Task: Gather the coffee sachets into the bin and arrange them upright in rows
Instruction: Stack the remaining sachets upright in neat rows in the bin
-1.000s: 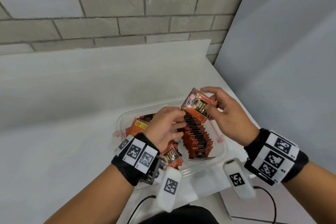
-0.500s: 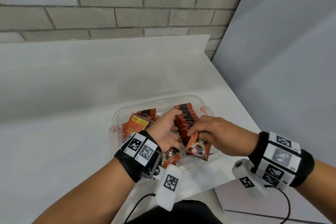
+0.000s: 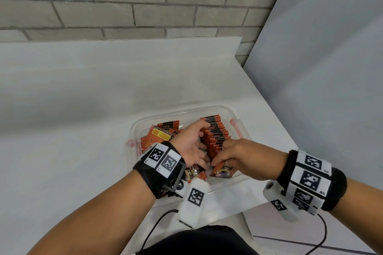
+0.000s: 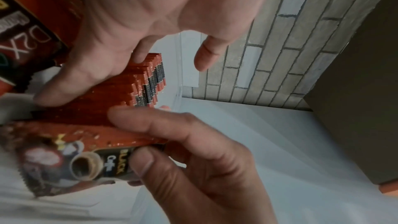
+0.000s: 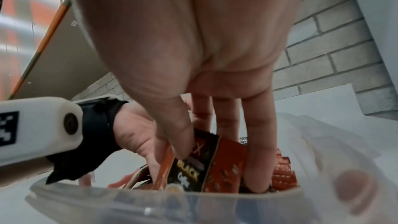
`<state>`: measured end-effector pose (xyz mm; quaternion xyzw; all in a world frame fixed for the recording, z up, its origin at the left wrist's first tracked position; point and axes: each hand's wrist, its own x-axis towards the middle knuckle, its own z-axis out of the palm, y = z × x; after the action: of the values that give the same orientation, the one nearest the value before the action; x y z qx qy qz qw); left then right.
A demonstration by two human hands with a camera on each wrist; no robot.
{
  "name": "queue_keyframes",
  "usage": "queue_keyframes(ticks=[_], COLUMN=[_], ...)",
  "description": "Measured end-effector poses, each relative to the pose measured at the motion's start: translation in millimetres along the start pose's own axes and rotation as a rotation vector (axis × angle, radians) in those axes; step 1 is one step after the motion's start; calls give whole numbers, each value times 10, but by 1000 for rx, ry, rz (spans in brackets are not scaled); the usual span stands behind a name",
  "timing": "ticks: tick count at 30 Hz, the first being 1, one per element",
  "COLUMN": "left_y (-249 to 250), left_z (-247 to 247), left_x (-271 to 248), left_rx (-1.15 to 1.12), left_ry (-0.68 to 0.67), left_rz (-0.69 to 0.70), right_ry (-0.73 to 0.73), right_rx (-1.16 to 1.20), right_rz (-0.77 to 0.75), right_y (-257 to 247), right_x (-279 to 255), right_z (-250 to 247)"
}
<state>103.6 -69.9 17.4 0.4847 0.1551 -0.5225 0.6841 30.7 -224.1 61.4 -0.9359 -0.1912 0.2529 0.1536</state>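
My right hand point(image 3: 244, 157) pinches a sachet point(image 3: 222, 172) at the near end of the upright row point(image 3: 215, 136) in the bin point(image 3: 238, 128); my left hand point(image 3: 190, 145), fingers loosely extended, steadies the row.

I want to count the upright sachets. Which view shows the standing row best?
The head view: the standing row runs the bin's right side, partly behind both hands. The left wrist view shows only serrated tops; the right wrist view, a corner.
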Motion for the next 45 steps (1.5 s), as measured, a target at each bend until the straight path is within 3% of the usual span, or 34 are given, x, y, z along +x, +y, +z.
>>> queue_keyframes(ticks=[11,15,18,27,33,45], left_y=[-6,-4,-16,-21,-2,4], left_z=[64,90,118,242,239,244], left_x=[17,7,-6,-160,-208,-169], left_rx=[15,31,30,-48,-29,32], left_ry=[19,27,37,74,78,46], left_rz=[-44,-48,-63,-51,-63,-147], right_ry=[44,93,39,-56,-36,-57], right_rx=[-268,-382,-419,-424,-220,-211], right_rz=[116,81,115,132,157,221], right_y=[49,77,55,40,126,114], right_x=[2,13,35,130,62,59], right_z=[78,168,151,113,20,12])
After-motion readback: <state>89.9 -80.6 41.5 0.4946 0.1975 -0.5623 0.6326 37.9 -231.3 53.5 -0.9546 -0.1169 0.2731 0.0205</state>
